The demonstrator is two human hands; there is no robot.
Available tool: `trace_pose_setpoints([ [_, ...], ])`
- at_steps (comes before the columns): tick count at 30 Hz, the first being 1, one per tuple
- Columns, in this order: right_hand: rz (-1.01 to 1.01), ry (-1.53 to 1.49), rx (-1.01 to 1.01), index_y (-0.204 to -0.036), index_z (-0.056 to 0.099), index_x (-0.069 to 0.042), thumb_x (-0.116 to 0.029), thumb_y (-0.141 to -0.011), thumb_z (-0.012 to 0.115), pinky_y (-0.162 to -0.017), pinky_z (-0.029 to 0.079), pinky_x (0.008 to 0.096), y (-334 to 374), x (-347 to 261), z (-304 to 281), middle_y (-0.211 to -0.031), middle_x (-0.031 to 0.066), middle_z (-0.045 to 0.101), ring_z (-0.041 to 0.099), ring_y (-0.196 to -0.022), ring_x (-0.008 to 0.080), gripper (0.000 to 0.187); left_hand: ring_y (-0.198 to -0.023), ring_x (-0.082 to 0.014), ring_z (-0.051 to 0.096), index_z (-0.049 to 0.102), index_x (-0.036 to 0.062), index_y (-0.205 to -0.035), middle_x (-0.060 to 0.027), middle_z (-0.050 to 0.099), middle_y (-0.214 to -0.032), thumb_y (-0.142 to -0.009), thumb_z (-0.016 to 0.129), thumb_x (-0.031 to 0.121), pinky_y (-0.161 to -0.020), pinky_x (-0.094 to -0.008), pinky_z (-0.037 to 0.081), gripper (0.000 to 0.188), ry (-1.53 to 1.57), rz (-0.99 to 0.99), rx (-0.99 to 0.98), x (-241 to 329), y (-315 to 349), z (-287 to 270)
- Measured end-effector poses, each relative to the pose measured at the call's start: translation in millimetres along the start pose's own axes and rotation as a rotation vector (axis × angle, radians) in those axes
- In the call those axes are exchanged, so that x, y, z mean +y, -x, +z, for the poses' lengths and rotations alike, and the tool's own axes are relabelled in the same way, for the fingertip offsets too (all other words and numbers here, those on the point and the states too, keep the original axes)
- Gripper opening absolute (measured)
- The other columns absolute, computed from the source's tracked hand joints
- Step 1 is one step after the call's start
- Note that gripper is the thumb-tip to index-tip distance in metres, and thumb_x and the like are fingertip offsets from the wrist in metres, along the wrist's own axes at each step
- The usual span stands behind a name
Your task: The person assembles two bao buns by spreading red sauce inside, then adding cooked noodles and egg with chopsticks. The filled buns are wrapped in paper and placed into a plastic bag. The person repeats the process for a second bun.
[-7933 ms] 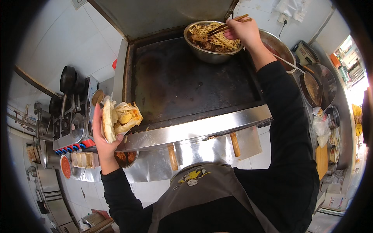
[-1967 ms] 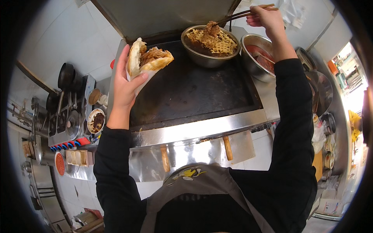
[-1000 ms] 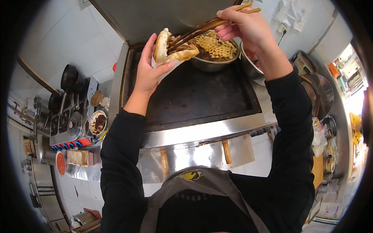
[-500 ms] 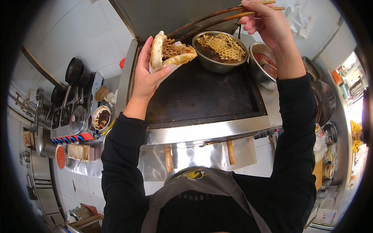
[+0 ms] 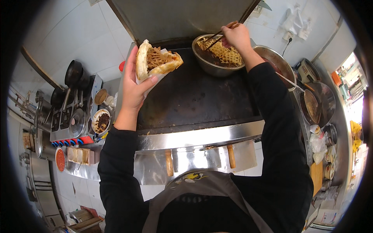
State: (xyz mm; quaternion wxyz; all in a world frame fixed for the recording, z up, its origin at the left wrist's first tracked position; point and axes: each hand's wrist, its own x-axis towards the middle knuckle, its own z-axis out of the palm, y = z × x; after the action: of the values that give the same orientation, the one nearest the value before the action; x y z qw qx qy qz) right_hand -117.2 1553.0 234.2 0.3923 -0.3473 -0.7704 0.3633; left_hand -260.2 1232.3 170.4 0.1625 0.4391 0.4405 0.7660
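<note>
My left hand (image 5: 134, 87) is closed round a split flatbread (image 5: 144, 64) in white paper, held up over the left part of the black griddle (image 5: 198, 97). Brown shredded strips (image 5: 158, 58) fill the bread's open side. With my right hand (image 5: 236, 37) I grip a pair of long wooden chopsticks (image 5: 216, 40). Their tips reach into a steel bowl (image 5: 217, 70) at the griddle's far right. In that bowl, yellowish latticed sheets (image 5: 221, 53) lie in dark liquid; whether the tips pinch any of it I cannot tell.
Right of the griddle stands a steel pot (image 5: 289, 72) of reddish liquid with a ladle (image 5: 285, 79). At left are a gas stove (image 5: 72, 116), pans (image 5: 74, 73), a bowl of dark sauce (image 5: 101, 121) and a red sauce tub (image 5: 60, 159). Two wooden handles (image 5: 231, 156) project below the griddle's front edge.
My right hand has come down and left, bringing the chopstick tips from beside the bread into the bowl. My left hand, with the filled bread, has shifted left and slightly nearer.
</note>
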Motion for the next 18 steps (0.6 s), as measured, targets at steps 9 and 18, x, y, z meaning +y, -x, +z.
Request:
trace_pose_setpoints([
  [9,-0.129,-0.184,0.027,-0.094,0.067,0.007,-0.014,-0.095,0.068,-0.054,0.061,0.0323,-13,-23,-44,-0.075,0.0174,0.072,0.072,-0.060,0.0213,0.021,-0.143,-0.0271,0.043,0.025,0.0026,-0.160,-0.0158,0.041,-0.155,-0.075,0.078,0.000,-0.119,-0.0410,0.036,0.100,0.011,-0.042,-0.013,-7,-2,-12],
  [18,-0.070,0.073,-0.013,-0.092,0.066,0.008,-0.017,-0.095,0.066,-0.051,0.061,0.0333,2,2,3,-0.069,0.0170,0.071,0.073,-0.059,0.0220,0.026,-0.142,-0.0272,0.044,0.025,0.0026,-0.160,-0.0151,0.042,-0.153,-0.075,0.079,0.000,-0.118,-0.0420,0.036,0.100,0.013,-0.050,-0.046,-11,-3,1],
])
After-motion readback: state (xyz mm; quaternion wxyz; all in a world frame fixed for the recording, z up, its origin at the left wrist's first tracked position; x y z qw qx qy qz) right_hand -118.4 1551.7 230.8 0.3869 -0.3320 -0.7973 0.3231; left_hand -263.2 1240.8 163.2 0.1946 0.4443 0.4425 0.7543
